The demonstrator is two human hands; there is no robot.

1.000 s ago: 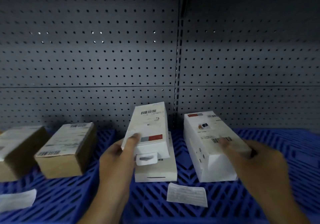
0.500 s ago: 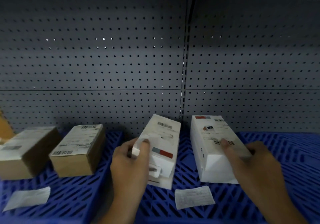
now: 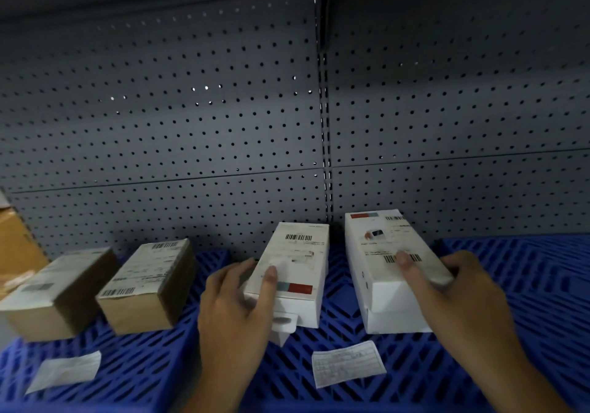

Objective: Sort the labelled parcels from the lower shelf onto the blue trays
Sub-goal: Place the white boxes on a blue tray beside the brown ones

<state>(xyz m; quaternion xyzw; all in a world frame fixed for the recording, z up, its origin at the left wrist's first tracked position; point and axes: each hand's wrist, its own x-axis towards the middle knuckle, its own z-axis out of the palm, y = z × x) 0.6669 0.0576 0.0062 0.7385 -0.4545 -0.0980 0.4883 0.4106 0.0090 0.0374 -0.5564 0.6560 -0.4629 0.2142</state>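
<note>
Two white labelled boxes lie on the blue tray (image 3: pixel 526 285). My left hand (image 3: pixel 236 304) grips the near left corner of the middle white box (image 3: pixel 297 262), thumb on its top; this box lies on another white box whose near end pokes out beneath. My right hand (image 3: pixel 453 301) holds the near end of the larger white box (image 3: pixel 383 259), thumb on its barcode label, fingers round its right side. Two brown labelled parcels, one (image 3: pixel 150 285) and another (image 3: pixel 60 291), sit to the left on the tray.
A grey pegboard wall (image 3: pixel 223 109) rises right behind the parcels. Two paper slips lie on the tray's front, one (image 3: pixel 348 364) at the centre and one (image 3: pixel 64 371) at the left. A brown carton (image 3: pixel 16 243) stands at the far left edge.
My left hand has lowered the middle white box from a raised tilt down flat onto the box beneath. My right hand keeps its hold on the larger white box. The view shifted right.
</note>
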